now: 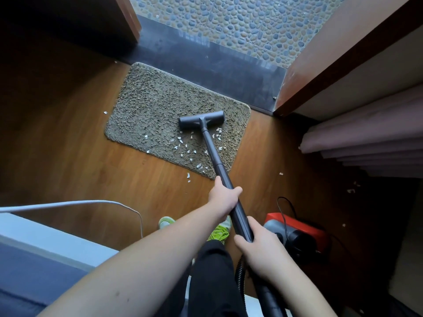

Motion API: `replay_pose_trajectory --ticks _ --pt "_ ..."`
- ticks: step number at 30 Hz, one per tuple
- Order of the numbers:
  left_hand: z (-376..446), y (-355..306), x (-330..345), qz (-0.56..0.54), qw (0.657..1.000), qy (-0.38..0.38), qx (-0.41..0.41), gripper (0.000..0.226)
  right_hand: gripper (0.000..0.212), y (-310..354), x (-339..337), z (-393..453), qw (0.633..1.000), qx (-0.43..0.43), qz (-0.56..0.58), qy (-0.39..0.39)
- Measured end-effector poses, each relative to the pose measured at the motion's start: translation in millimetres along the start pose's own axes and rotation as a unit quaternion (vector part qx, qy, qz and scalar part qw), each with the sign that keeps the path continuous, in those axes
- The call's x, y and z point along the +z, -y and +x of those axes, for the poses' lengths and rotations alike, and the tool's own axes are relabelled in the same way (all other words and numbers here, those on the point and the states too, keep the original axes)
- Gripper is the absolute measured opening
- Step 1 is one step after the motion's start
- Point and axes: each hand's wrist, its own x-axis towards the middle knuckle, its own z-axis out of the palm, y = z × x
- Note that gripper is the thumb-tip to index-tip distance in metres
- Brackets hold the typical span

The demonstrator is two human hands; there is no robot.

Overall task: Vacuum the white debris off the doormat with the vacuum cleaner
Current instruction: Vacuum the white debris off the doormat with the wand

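While both arms reach forward, the left hand point(225, 195) and right hand point(258, 245) each grip one vacuum wand point(214, 154). Its floor head point(201, 120) rests on one doormat point(155, 110), just beyond scattered white debris point(183, 147).

Single head-mounted wide-angle view, looking steeply down and forward over both forearms; doormat point(160, 115) lies mid-frame, farther off; threshold point(206, 65) crosses the top; the person's shoes sit near the bottom.

No readable text

Nothing legible shows on the red vacuum cleaner body point(297, 234) at lower right, on the wand point(219, 170), or on the doormat point(160, 110).
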Motion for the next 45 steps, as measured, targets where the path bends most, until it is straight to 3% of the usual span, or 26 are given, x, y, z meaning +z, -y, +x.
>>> replay_pose_trajectory --ticks 3,11,15,18,21,32,35,40,45 --pt "17.3 -4.9 -3.2 -0.024 1.000 0.005 0.001 0.097 0.015 10.3 0.3 13.6 1.000 0.006 -0.006 -0.010" --pt "31.0 -31.5 -22.0 -0.053 0.998 -0.007 0.018 0.082 0.018 39.4 -6.9 34.8 1.000 -0.002 0.017 -0.005" --pt "41.7 -39.9 -31.8 -0.067 0.997 -0.013 0.033 0.064 0.014 52.0 -8.6 42.1 1.000 -0.021 0.015 -0.015" --pt "50.7 -42.6 -38.5 -0.087 0.995 -0.022 0.034 0.076 0.016 60.9 -9.0 43.8 0.999 -0.032 0.040 -0.009" --pt "44.2 -43.6 -50.9 -0.086 0.995 -0.036 0.039 0.073 0.015 66.7 -7.3 43.8 0.999 -0.044 0.031 0.001" --pt "69.6 12.2 -75.4 -0.195 0.979 -0.064 -0.007 0.095 0.014 84.3 13.6 37.7 0.990 -0.073 -0.116 0.044" --pt "59.2 17.9 -91.5 -0.227 0.971 -0.070 -0.020 0.092 0.015 93.3 22.7 38.4 0.985 -0.089 -0.138 0.058" --pt "72.8 33.2 -111.1 -0.260 0.960 -0.100 -0.041 0.117 0.016 109.5 32.0 45.7 0.974 -0.113 -0.179 0.074" --pt "58.7 34.3 -119.5 -0.303 0.946 -0.095 -0.060 0.104 0.014 116.8 34.5 48.5 0.966 -0.119 -0.210 0.091"
